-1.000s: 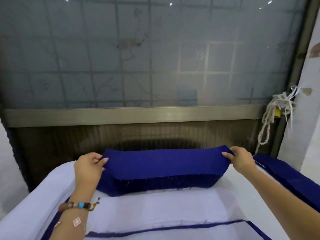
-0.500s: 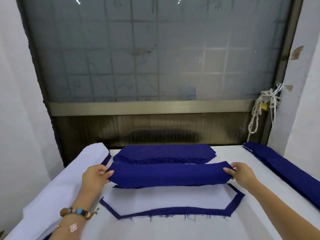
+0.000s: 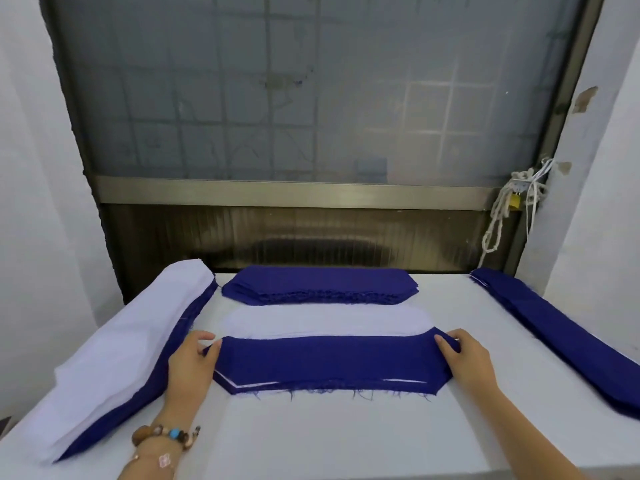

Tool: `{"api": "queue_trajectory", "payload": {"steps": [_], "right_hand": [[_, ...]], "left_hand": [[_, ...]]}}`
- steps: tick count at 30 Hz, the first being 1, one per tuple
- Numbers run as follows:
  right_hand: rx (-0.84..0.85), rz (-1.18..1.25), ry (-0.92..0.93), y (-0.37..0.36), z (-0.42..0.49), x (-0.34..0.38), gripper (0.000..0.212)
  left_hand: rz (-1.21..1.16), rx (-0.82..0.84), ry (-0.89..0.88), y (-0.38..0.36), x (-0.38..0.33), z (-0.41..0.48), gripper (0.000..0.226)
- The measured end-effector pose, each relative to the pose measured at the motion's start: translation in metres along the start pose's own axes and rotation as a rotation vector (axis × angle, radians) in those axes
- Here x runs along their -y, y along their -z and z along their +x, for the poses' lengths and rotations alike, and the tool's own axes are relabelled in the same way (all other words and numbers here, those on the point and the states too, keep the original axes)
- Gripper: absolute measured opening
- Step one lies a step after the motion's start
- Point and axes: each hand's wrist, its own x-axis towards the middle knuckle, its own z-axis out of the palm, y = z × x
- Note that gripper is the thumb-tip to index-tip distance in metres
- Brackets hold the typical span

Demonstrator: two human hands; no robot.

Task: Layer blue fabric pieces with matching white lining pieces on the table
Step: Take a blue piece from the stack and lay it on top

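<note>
A long blue fabric piece [image 3: 329,362] with cut corners lies flat near the middle of the table, on top of a white lining piece whose edge shows under its lower rim. My left hand [image 3: 192,367] pinches its left end and my right hand [image 3: 467,358] pinches its right end. Behind it lies a stack of white lining pieces [image 3: 325,320]. Farther back sits a stack of blue fabric pieces [image 3: 318,284].
A thick pile of white over blue fabric [image 3: 114,344] runs along the table's left side. A long stack of blue strips [image 3: 561,330] lies along the right side. The white table [image 3: 311,431] ends at a window frame [image 3: 277,194] behind.
Both hands carried the blue piece from the back stack toward me and lowered it flat onto the white-lined piece. The view has tilted down.
</note>
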Motion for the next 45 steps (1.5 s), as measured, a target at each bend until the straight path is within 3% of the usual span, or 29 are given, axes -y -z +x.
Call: {"api": "queue_trajectory", "payload": {"steps": [4,10,16,28,35,37,41,45], "right_hand": [[0.006,-0.015,-0.001,-0.002,0.001,-0.003,0.013],[-0.032,0.121,0.021,0.003,-0.006,0.0,0.013],[0.018,-0.042,0.038,0.003,-0.008,0.003,0.02],[0.021,-0.114,0.055,0.001,-0.007,0.002,0.017],[-0.117,-0.294,0.209,0.005,-0.012,0.007,0.017],[-0.103,-0.356,0.295,0.006,-0.014,0.01,0.013],[0.031,-0.303,0.512,0.003,-0.021,0.014,0.009],[0.133,-0.206,0.474,0.003,-0.023,0.018,0.011]], "left_hand": [[-0.008,0.002,-0.007,0.0,0.003,0.0,0.02],[-0.011,0.006,-0.031,0.001,0.002,-0.001,0.018],[0.044,-0.024,-0.06,0.001,0.0,-0.004,0.017],[0.102,-0.033,-0.036,0.0,-0.002,-0.004,0.012],[0.506,-0.037,-0.279,-0.002,-0.01,-0.01,0.022],[0.495,-0.048,-0.367,0.0,-0.014,-0.01,0.022],[0.247,0.173,-0.488,-0.002,-0.012,-0.013,0.02],[0.252,0.256,-0.426,-0.006,-0.01,-0.013,0.02]]}}
